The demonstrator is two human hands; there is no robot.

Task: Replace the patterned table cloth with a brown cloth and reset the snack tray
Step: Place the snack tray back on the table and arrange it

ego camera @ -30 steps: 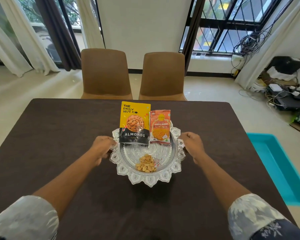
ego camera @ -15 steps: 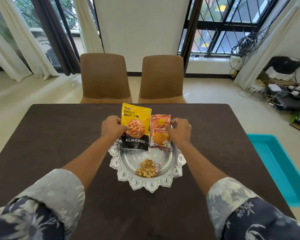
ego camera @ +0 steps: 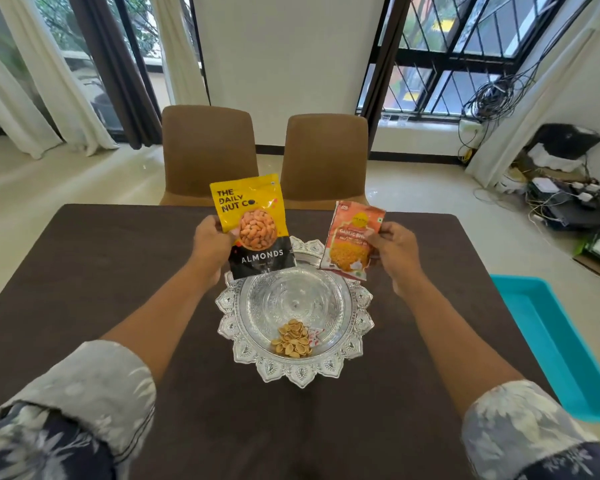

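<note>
The person stands at the near edge of the bench (ego camera: 440, 237), both forearms reaching forward, patterned sleeves rolled back. The left hand (ego camera: 210, 242) is clamped on the left edge of a yellow-and-black almond pouch (ego camera: 253, 226), thumb on the printed face and fingers behind it. The pouch is upright and held clear of the tray. The right hand (ego camera: 394, 252) pinches the right edge of an orange snack packet (ego camera: 350, 242), fingers curled round it. The packet tilts slightly, its top leaning away from the left hand. The two packs are apart, with a gap between them.

Below and between the two hands sits the silver tray (ego camera: 295, 375), round with a scalloped, embossed rim. It rests on the brown cloth (ego camera: 101, 271) that covers the whole bench top. On the side of the tray nearer the person lies a small heap of pistachio shells (ego camera: 293, 339). A small red-and-white wrapper (ego camera: 314, 337) lies just beside the heap, on the right-hand side.

Beyond the hands, two brown chairs (ego camera: 208, 150) stand side by side at the far edge of the bench. Outward from the right hand, on the floor beside the bench, is a teal tub (ego camera: 548, 337). Farther off on that side lies a tangle of cables (ego camera: 568, 199).
</note>
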